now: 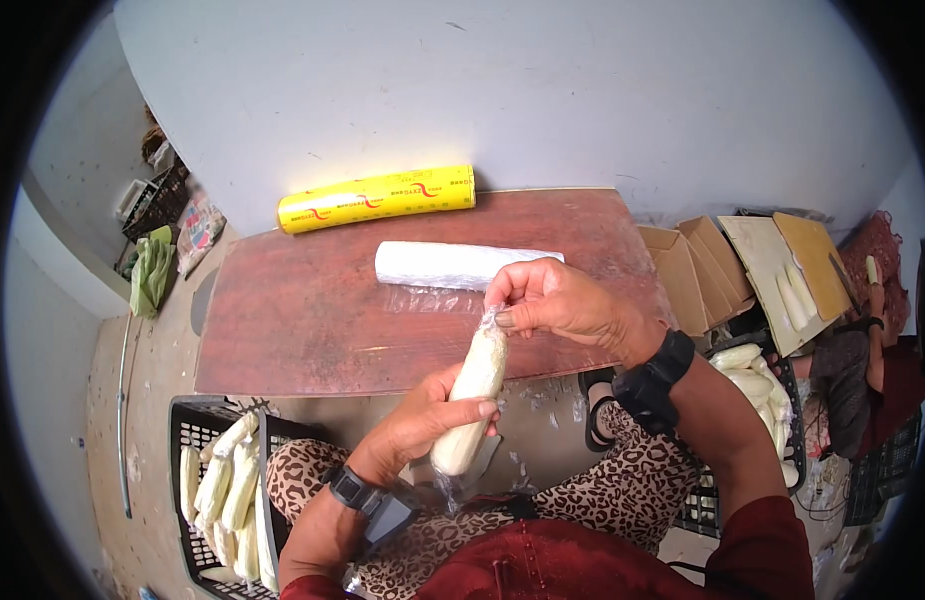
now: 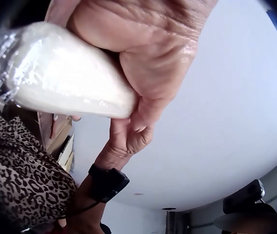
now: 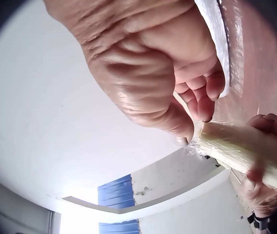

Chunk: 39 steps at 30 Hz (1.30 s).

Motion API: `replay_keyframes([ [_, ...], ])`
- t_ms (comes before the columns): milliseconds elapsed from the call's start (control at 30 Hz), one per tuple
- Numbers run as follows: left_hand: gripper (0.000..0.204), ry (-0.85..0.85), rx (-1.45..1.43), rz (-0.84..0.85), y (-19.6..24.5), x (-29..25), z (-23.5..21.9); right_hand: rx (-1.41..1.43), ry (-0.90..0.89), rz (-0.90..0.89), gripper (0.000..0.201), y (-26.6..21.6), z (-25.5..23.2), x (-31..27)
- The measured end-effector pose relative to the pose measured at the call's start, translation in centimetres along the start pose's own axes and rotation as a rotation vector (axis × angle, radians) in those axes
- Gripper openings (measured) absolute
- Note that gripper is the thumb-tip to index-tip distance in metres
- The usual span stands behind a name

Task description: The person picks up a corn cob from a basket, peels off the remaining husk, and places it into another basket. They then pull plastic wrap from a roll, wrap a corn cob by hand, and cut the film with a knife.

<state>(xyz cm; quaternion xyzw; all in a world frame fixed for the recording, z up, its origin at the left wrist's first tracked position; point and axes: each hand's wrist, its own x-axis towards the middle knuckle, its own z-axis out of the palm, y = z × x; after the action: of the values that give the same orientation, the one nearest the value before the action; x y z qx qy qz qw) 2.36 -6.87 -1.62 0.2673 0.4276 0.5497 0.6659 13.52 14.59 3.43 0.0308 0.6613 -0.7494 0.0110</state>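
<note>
A pale, long vegetable in clear film is held slanting over the table's front edge. My left hand grips its lower part, thumb across the front; the left wrist view shows the smooth wrapped vegetable against that palm. At the upper end my right hand pinches the film between thumb and fingers. In the right wrist view the right hand's thumb is at the crumpled film by the vegetable's tip. Loose film sticks out below the lower end.
On the red-brown table lie a white film roll and, against the wall, a yellow roll. Crates of pale vegetables stand at left and right. Cardboard boxes are right of the table; another person sits beyond.
</note>
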Motion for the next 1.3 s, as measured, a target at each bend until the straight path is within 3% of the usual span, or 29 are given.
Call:
replay_keyframes([
  [100, 0.037, 0.009, 0.002, -0.005, 0.0, 0.0, 0.0, 0.0, 0.061, -0.057, 0.009, 0.4, 0.4, 0.2],
  [300, 0.039, 0.027, -0.008, 0.0, -0.1, 0.0, -0.2, -0.034, 0.242, -0.032, 0.009, 0.8, -0.6, 0.7],
  [400, 0.038, 0.021, 0.042, -0.016, -0.4, -0.5, -0.1, 0.165, 0.297, -0.136, 0.011, 0.3, -3.0, 0.5],
  [533, 0.039, 0.043, 0.009, 0.004, -0.6, -0.7, -0.5, 0.131, 0.096, -0.031, 0.028, -1.0, -2.1, -1.0],
  [633, 0.039, 0.03, 0.006, -0.008, -0.5, -0.7, -0.6, -0.141, 0.062, -0.019, 0.043, -1.6, 0.7, -1.0],
  [733, 0.038, -0.005, 0.026, -0.04, -0.3, -0.7, -0.2, -0.175, 0.004, -0.063, 0.043, -1.1, 1.5, -0.6],
  [767, 0.038, -0.016, 0.036, -0.052, -0.3, -0.7, -0.1, -0.165, 0.055, 0.026, 0.029, -1.4, 1.8, -0.6],
  [867, 0.036, -0.027, 0.007, -0.059, -0.5, -0.4, -0.2, -0.227, 0.08, -0.003, 0.014, -0.5, 1.1, -0.1],
  [967, 0.035, -0.003, 0.007, -0.039, -0.3, -0.2, -0.2, -0.224, 0.223, -0.063, 0.004, 0.0, 1.4, 0.2],
  [1300, 0.034, 0.094, 0.031, 0.029, 0.4, -0.3, 0.6, -0.243, 0.396, -0.059, 0.006, -0.1, 1.3, 1.0],
])
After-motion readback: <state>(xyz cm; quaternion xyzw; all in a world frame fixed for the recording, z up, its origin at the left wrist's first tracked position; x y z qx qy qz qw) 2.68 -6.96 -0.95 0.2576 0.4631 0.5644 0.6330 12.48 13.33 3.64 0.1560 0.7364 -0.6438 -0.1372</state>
